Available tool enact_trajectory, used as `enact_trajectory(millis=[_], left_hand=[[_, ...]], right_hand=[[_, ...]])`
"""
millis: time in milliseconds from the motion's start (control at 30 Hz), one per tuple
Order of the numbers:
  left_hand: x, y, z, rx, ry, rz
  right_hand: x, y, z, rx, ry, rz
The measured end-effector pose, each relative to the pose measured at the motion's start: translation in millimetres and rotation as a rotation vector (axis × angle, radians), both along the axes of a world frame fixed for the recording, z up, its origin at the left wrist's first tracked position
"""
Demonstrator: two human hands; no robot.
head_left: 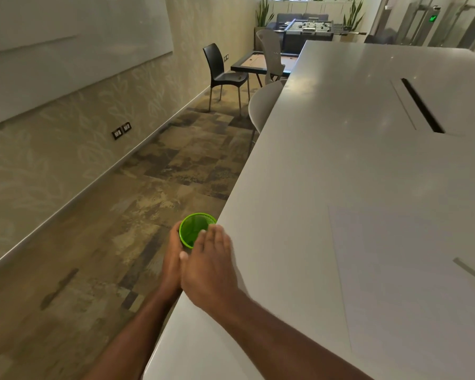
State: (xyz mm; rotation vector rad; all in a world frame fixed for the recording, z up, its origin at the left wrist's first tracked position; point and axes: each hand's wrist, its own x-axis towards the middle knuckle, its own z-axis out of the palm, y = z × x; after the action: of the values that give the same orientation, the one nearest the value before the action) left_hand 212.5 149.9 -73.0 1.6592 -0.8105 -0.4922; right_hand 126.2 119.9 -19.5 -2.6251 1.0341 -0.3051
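Green plastic cup (194, 232) just off the worktop (340, 187) edge, my left hand (173, 259) wrapped round its wall, right hand (209, 267) flat, fingers straight at the rim; looks light, thin, squashy, so grip mid-wall, gently

The long white table (340, 174) filled the right side of the room, and the patterned carpet floor (121, 242) ran along its left edge. Just off that edge, above the floor, the green plastic cup (196, 229) stood upright in the left hand (173, 259), which gripped it from the left. The right hand (209, 267) lay over the table's edge, touching the left hand, its straight fingers at the cup's near rim. Farther back a dark narrow slot (422, 105) lay in the tabletop. A pale moulded chair (263, 108) stood against the table's left edge, and a black plastic chair (221, 69) stood behind it, nearer the left wall.
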Motion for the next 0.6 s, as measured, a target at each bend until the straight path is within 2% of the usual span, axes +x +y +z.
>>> enact_trajectory(millis=[67,167,367,600], left_hand=[[4.0,1.1,-1.0,-0.028,0.032,0.032],[9.5,0.2,6.6,-0.009,0.024,0.063],[22.3,-20.0,33.7,-0.094,-0.037,0.173],[7.5,-54.3,85.1,-0.211,-0.071,0.159]], right_hand=[[4.8,-1.6,6.1,0.083,-0.085,0.149],[-9.0,-2.8,10.5,0.243,-0.212,0.214],[-62.1,-11.6,10.7,0.266,-0.309,0.114],[-115.8,-26.2,20.6,0.350,-0.375,-0.030]])
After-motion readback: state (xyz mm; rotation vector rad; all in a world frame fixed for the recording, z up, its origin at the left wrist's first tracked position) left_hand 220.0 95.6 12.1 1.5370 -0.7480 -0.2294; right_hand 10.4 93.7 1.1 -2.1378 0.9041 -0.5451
